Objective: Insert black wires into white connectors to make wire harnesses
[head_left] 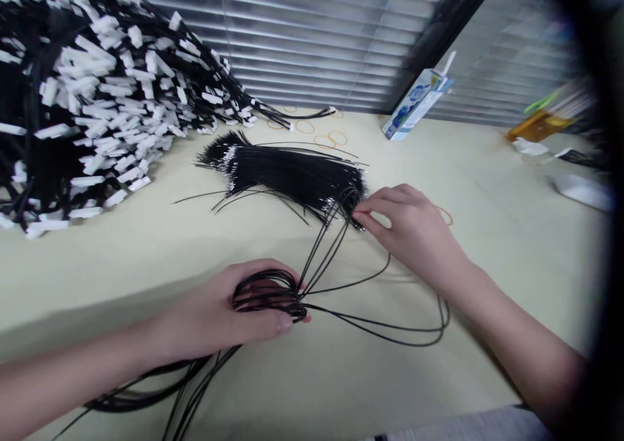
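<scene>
My left hand (244,307) is wrapped round a coiled bundle of thin black wires (270,291) at the lower middle. Loops of these wires spread out to the right of it, and more strands hang below the wrist. My right hand (404,229) pinches thin black wires between thumb and fingertips, at the right end of a thick pile of cut black wires (292,171) with small bright metal tips. Some strands run from the left hand up to these fingertips. Exactly which strands the pinch holds is partly hidden.
A large heap of black cables with white connectors (107,103) fills the left back. Several rubber bands (305,127) lie behind the pile. A blue and white carton (416,105) stands by the window blinds (312,38). An orange container (539,125) sits at the far right.
</scene>
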Motion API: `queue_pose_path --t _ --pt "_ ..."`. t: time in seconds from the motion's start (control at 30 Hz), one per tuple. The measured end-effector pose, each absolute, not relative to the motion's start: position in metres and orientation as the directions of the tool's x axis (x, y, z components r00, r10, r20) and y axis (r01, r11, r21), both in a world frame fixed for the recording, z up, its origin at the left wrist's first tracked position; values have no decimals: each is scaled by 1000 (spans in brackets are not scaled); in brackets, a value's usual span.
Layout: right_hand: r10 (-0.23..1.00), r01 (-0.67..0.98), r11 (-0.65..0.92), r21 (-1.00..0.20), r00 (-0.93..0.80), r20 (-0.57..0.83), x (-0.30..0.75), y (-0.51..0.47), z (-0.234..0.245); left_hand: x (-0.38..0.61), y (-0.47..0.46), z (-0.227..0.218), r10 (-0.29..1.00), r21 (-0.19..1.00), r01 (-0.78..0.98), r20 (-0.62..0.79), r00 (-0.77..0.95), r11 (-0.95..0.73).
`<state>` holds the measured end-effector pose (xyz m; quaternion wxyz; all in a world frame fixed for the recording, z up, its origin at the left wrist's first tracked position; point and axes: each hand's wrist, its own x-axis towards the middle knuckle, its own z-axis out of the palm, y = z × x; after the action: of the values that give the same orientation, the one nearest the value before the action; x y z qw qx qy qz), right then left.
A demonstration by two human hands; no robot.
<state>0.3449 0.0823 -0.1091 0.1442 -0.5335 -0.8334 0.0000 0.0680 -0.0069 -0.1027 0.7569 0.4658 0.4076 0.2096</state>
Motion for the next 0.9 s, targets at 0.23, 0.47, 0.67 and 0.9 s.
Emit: queue_pose_path --t 0.23,0.47,0.67,0.9 --pt "886 900 434 -33 -420 197 334 80 -125 67 -7 -102 697 883 132 -441 565 451" --pt "900 921 387 -47 -366 237 340 81 -112 67 -8 -103 683 872 102 -442 581 478" --pt "882 940 342 19 -328 339 350 87 -115 68 -6 -102 689 879 107 -435 580 465" --pt "900 945 308 -109 -253 354 382 109 -111 69 -6 -101 692 878 66 -417 589 473"
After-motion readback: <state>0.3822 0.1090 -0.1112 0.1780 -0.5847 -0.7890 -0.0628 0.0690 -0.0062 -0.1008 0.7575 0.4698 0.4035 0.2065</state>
